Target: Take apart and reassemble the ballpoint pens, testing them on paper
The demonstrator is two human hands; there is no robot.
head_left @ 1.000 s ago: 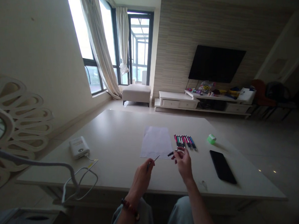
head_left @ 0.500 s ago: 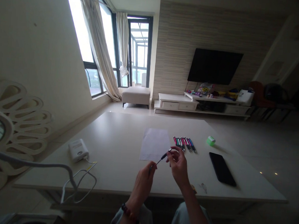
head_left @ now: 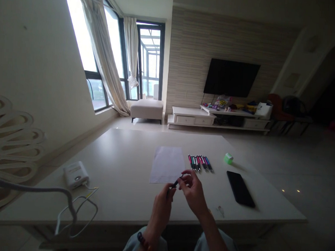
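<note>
a bright living room stretches ahead, with a wall-mounted tv [head_left: 231, 78] above a low white cabinet [head_left: 192, 117]. in front of the seated person lies a wide pale table [head_left: 111, 152]. on it, a sheet of paper [head_left: 167, 165] sits near the middle, and any marks on it are too faint to tell. just to its right, a row of pens with pink, green and blue accents [head_left: 199, 163] lies side by side, none on the paper. further right are a small green block [head_left: 228, 158] and a black phone [head_left: 240, 188]. a white power unit [head_left: 75, 174] with a cable [head_left: 77, 211] sits well to the left.

the table's near edge runs just below the wrists, and broad bare surface remains left of the paper and along the far side.

the left hand [head_left: 160, 216], wearing a beaded bracelet [head_left: 145, 245], and the right hand [head_left: 193, 191] meet above the table, just below the paper's corner, their fingertips pinched on a dark pen [head_left: 175, 184]. fingers hide most of it, so i cannot tell whether it is whole.
</note>
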